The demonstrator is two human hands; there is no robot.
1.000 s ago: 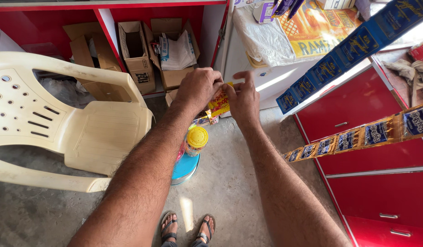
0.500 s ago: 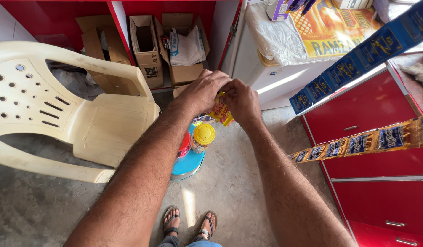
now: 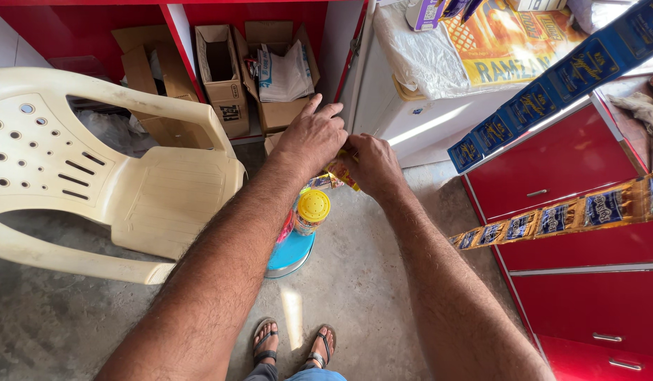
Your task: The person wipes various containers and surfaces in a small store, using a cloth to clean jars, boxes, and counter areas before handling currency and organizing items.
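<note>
I see the small yellow packet (image 3: 342, 171) pinched between my left hand (image 3: 313, 141) and right hand (image 3: 372, 166), both gripping it, above the yellow-capped jar (image 3: 311, 212).

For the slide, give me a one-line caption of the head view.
Both hands, left and right, pinch a small yellow packet above a yellow-capped bottle, beside a cream plastic chair.

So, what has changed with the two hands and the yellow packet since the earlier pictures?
The left hand and right hand closed in together around the small yellow-orange plastic packet, both gripping it throughout. The yellow-lidded jar, cream plastic chair and cardboard boxes stayed put.
</note>
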